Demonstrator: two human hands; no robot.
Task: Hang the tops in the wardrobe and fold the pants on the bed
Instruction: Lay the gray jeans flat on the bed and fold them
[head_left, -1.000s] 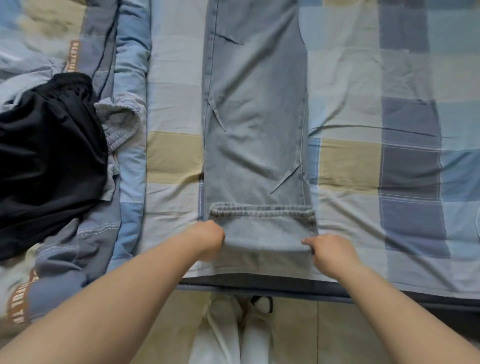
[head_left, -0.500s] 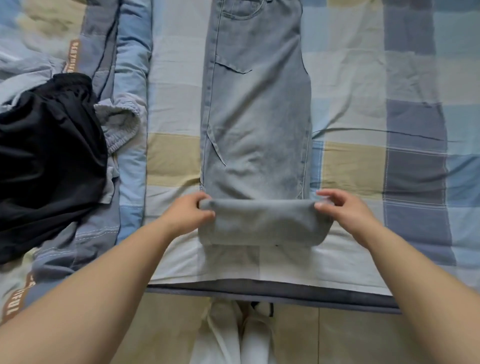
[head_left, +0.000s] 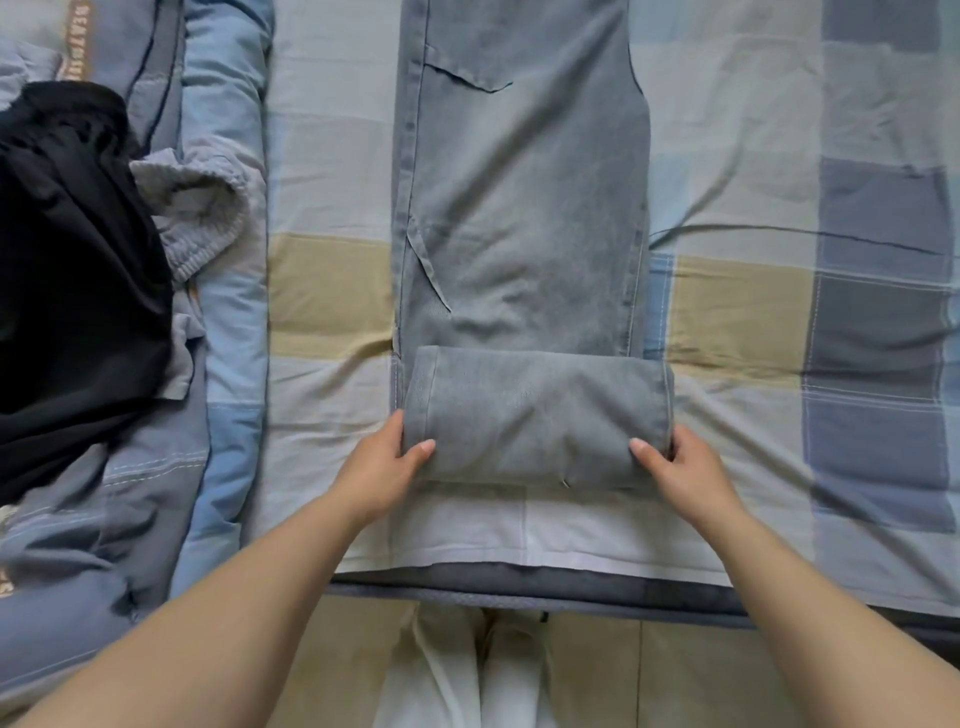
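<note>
Both bare forearms reach in from 6 o'clock toward the middle of the view. The left hand (head_left: 382, 462) grips the left end of the roll (head_left: 535, 415), thumb lying on top of the cloth and the other fingers tucked under and hidden. The right hand (head_left: 680, 467) mirrors it at the right end, thumb on top, fingers curled round the roll's edge. So each hand is closed on the denim, holding it from the near side.

The jeans (head_left: 519, 182) lie flat and lengthwise on the bed (head_left: 779, 130), running from 12 o'clock down to the centre, where their lower part is rolled into that thick bundle. The roll sits on the checked sheet, close to the bed's near edge.

At 9 o'clock a black garment (head_left: 72, 260) lies heaped on a blue quilt (head_left: 228, 156), with a grey ribbed cuff (head_left: 208, 218) touching its right side. At 6 o'clock, below the bed edge, pale trouser legs show over a tiled floor (head_left: 597, 675).
</note>
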